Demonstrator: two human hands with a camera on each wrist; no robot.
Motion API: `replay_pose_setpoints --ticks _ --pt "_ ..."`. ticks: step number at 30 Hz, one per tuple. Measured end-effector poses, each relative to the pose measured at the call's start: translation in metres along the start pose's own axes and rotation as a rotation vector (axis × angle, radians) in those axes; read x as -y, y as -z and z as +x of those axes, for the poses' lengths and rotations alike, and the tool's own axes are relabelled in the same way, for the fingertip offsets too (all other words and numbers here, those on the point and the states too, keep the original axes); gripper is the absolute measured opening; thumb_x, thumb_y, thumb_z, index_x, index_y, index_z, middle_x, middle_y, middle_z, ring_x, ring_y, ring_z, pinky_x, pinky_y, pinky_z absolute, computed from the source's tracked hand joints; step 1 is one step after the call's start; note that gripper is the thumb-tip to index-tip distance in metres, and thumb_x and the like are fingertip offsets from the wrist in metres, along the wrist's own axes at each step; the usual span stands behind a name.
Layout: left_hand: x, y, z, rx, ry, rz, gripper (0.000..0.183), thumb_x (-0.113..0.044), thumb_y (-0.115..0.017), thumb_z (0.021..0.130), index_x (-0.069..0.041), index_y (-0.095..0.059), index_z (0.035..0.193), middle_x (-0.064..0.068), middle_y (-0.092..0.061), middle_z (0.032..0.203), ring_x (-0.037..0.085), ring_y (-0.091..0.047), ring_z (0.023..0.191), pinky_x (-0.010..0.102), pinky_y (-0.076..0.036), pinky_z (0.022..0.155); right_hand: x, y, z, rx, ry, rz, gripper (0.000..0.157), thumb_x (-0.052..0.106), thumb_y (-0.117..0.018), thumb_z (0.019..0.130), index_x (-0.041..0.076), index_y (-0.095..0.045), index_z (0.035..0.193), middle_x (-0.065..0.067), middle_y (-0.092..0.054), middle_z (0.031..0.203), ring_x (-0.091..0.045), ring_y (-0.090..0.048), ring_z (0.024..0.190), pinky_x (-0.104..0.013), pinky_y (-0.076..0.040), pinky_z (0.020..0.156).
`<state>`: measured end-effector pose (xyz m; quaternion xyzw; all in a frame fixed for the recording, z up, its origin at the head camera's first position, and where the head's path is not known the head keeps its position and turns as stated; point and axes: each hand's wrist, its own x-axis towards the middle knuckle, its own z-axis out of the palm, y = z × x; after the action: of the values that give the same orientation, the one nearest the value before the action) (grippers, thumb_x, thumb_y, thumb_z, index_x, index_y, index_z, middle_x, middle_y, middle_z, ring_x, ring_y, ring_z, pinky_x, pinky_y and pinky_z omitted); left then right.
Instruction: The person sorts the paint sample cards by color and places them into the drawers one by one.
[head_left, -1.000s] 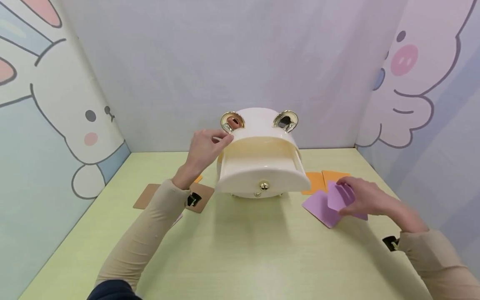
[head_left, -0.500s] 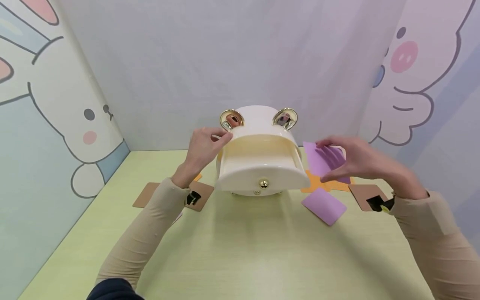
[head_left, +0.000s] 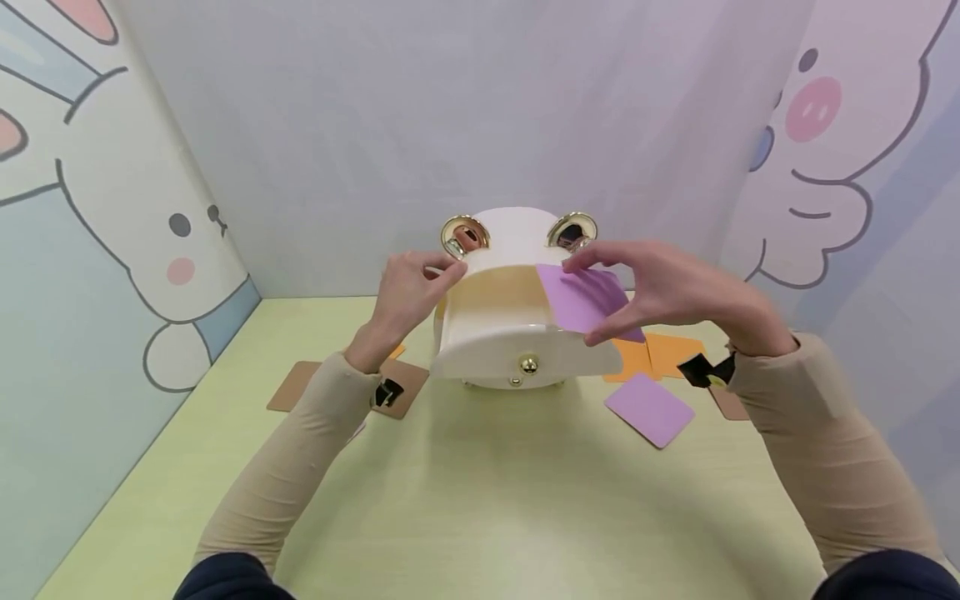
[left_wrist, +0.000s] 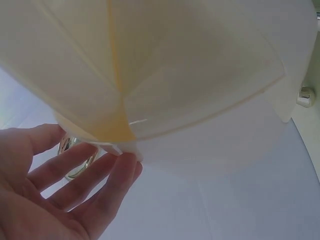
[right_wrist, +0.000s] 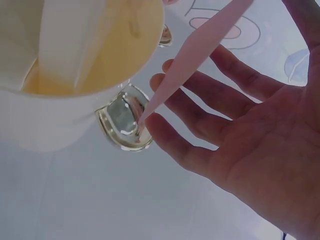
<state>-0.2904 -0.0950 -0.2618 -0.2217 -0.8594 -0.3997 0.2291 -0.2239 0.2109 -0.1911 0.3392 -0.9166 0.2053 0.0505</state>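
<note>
Purple four-sided card (head_left: 581, 302) was gripped betw. thumb & fingers of R hand (head_left: 663, 285); head view had it across R end of pulled-out glossy white drawer (head_left: 480, 357), R wrist view showed gap betw.; open drawer room lay L of card. L hand (head_left: 411, 292) touched upper L edge of rounded white cabinet (head_left: 516, 235), couldn't tell if pinching

A pale green, wood-grained desk (head_left: 517, 483) carries a white drawer cabinet (head_left: 510, 346) on small gold feet. To its right lie a purple card (head_left: 649, 411), two orange cards (head_left: 673, 355) and a brown card (head_left: 727, 406) partly under the sleeve's outline. To its left lie two brown cards (head_left: 291, 387), an orange corner (head_left: 397, 352) and a purple sliver (head_left: 357, 433), mostly hidden.
</note>
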Motion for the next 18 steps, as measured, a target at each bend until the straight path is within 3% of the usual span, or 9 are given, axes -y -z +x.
replay_pose_setpoints --ticks 8,18 --pt "0.002 -0.001 0.000 -0.003 -0.006 0.017 0.022 -0.029 -0.066 0.091 -0.010 -0.078 0.093 0.008 -0.076 0.089 0.023 -0.073 0.076 0.037 -0.056 0.070 0.013 -0.002 0.021 0.059 0.054 0.004 0.069 0.038 -0.091 0.061 0.021 -0.062 0.121 0.003 -0.064 0.124 -0.016 -0.057 0.116 -0.039 -0.043 0.099" --pt "0.001 -0.001 0.001 -0.008 0.005 0.029 0.021 -0.028 -0.066 0.090 -0.010 -0.078 0.092 0.008 -0.076 0.088 0.022 -0.073 0.075 0.036 -0.057 0.069 0.020 -0.005 0.034 0.109 0.122 -0.024 0.070 0.041 -0.088 0.065 0.015 -0.061 0.123 0.001 -0.065 0.122 -0.016 -0.057 0.111 -0.040 -0.045 0.096"
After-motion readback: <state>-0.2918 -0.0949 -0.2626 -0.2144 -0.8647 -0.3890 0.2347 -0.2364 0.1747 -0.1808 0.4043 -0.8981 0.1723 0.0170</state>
